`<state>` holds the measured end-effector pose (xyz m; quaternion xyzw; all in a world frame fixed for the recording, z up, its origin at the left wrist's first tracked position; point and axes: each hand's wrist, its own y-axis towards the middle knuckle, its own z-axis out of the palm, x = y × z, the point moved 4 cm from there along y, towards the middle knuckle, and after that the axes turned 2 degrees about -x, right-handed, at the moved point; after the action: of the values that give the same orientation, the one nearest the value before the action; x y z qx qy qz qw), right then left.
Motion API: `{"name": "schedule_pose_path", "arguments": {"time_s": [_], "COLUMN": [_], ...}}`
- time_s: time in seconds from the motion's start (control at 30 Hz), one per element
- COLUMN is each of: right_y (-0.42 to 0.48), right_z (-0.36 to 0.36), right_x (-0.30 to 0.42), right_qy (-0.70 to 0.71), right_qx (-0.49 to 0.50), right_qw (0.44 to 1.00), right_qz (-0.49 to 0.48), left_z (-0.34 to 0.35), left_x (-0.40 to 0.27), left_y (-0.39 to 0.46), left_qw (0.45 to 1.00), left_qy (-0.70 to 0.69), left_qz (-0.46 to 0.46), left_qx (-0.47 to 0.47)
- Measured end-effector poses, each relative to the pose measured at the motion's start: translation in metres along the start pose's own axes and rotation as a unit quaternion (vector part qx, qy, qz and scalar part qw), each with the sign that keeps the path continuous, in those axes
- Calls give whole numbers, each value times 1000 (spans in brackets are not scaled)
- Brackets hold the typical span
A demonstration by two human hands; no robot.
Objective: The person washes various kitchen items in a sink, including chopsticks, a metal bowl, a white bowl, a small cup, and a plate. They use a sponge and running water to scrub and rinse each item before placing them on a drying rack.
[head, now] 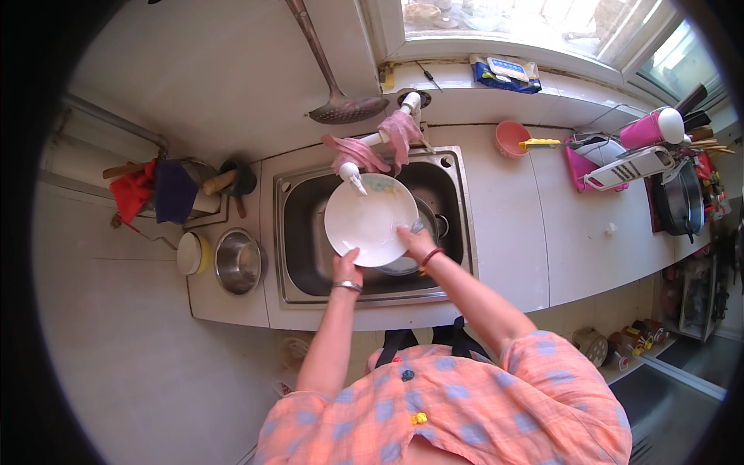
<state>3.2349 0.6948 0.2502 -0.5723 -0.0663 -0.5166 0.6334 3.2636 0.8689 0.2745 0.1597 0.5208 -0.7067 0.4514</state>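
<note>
A white plate [366,226] with a coloured pattern near its far rim is held over the stainless steel sink [299,261]. My left hand [347,268] grips its near edge, thumb on the upper face. At the plate's right side, my right hand [417,241] touches the face near the rim, with something greyish at its fingers that I cannot make out. The white faucet [350,172] reaches over the plate's far part, and pink cloths [360,152] hang on its pipe. Beneath the plate, partly hidden, a round metal vessel [429,218] sits in the sink.
Left of the sink stand a steel bowl [238,261], a yellow-and-white container [193,254] and a dark mortar [239,177]. A skimmer [349,109] hangs behind. On the right are a pink bowl [511,139], a pink dish rack [581,165] and a dark pot [677,200].
</note>
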Motion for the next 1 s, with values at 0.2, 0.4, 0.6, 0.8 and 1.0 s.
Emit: {"name": "schedule_pose_path", "arguments": {"time_s": [0.2,0.4,0.6,0.8,1.0], "right_y": [-26,-13,-32,-65,-70], "right_z": [40,-7,14,-4,-5], "right_x": [-36,4,4,52,48], "right_qy": [211,-52,-132,-532,-507], "right_qx": [-70,52,-26,-15,98], "right_qw": [974,996,990,719,747], "right_qz": [-48,55,-41,-447,-419], "left_z": [15,-6,-29,34,1], "left_x": [28,20,47,-24,-13], "left_y": [16,32,20,-28,-8], "left_qw": [978,986,986,946,977], "left_qy": [-127,-99,-7,-165,-114], "left_qz": [49,-129,-161,-222,-140], "left_qx": [-157,35,-50,170,111]}}
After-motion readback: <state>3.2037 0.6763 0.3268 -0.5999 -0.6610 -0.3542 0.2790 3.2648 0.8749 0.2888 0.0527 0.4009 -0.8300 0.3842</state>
